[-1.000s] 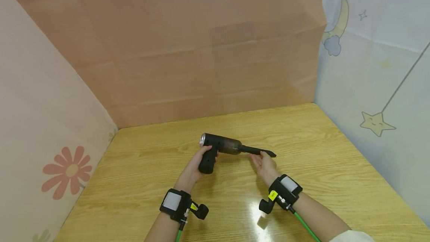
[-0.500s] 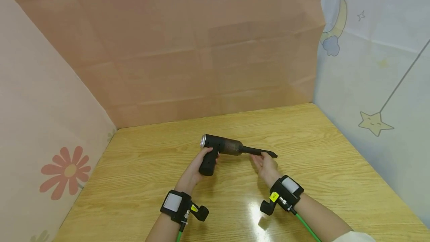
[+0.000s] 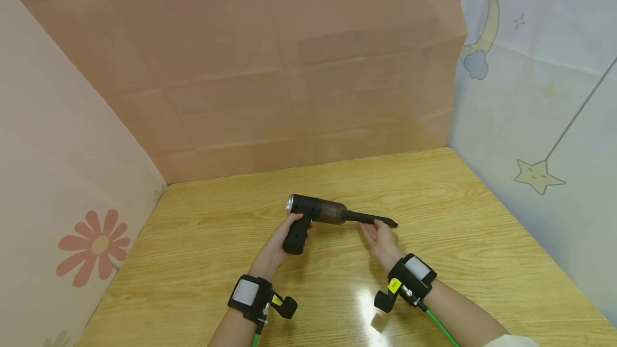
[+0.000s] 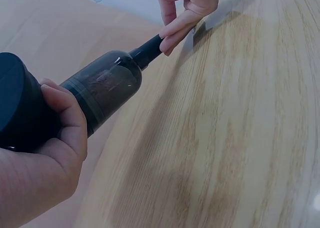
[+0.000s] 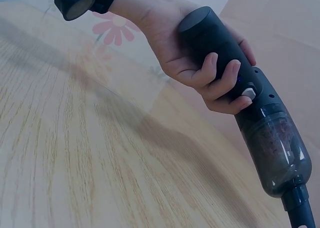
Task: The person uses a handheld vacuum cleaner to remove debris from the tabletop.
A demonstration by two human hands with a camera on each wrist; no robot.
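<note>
A black handheld vacuum cleaner (image 3: 308, 208) with a smoky clear dust cup (image 4: 107, 80) is held above the table, its long nozzle (image 3: 361, 217) pointing right. My left hand (image 3: 281, 237) grips the pistol handle (image 3: 295, 235). In the right wrist view, the left fingers (image 5: 220, 80) curl round that handle beside a light-coloured button (image 5: 248, 93). My right hand (image 3: 384, 240) pinches the nozzle near its tip from the near side. The left wrist view shows the right hand (image 4: 192, 10) with fingertips on the nozzle; the nozzle's far end is hidden there.
The wood-grain table (image 3: 217, 229) spreads under both hands. A brown-pink sheet (image 3: 231, 84) closes off the back. Printed sheets stand at the left (image 3: 58, 149) and right (image 3: 540, 95). Black wrist straps (image 3: 250, 297) carry cameras with green cables.
The vacuum cleaner's body and left hand have shifted very slightly toward the near side. Both hands keep their hold, and the nozzle stays nearly where it was.
</note>
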